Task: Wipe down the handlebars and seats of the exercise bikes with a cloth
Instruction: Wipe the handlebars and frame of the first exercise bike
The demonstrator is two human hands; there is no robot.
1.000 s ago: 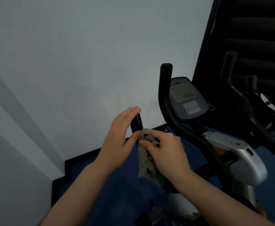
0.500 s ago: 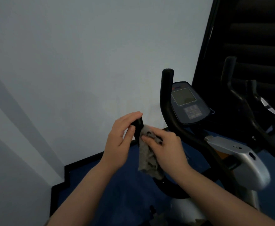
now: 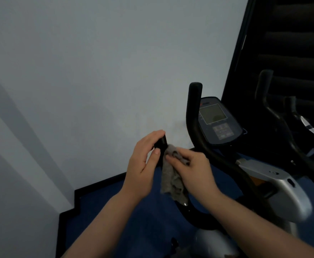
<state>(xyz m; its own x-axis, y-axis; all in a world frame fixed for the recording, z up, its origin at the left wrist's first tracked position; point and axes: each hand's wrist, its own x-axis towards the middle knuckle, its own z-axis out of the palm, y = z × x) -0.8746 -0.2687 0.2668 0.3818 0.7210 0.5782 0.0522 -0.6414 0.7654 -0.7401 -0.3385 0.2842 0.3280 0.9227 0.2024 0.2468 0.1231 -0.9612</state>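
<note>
**Cloth on the left bar end, both hands at frame centre**

Two bare forearms rose from the bottom edge and met just below the middle of the frame. The left hand (image 3: 143,164) curled round the tip of the near bar (image 3: 161,143), fingers over its top and thumb pressed up its side, so only a short black stub showed between them. The right hand (image 3: 193,170) pinched a grey cloth (image 3: 171,179) against the same bar just beside the left thumb; its fingers were bent over the bunched upper fold, and the loose lower part hung down with a ragged edge toward the blue floor (image 3: 115,211). The hands were nearly touching, with the cloth between them.

Below the cloth the black tube looped down and back up to the far bar (image 3: 194,112), which stood upright at centre right, apart from the hands, with bare wall showing in between. The console (image 3: 217,120) sat just right of that bar, tilted toward the viewer. The silver housing (image 3: 275,189) filled the lower right, close under the right forearm.

The pale wall (image 3: 96,71) took the whole upper left, its black skirting (image 3: 96,185) stepping down at lower left. At the right edge a second bike (image 3: 275,112) stood dark against a black panel (image 3: 292,43), its bars hard to separate.
</note>
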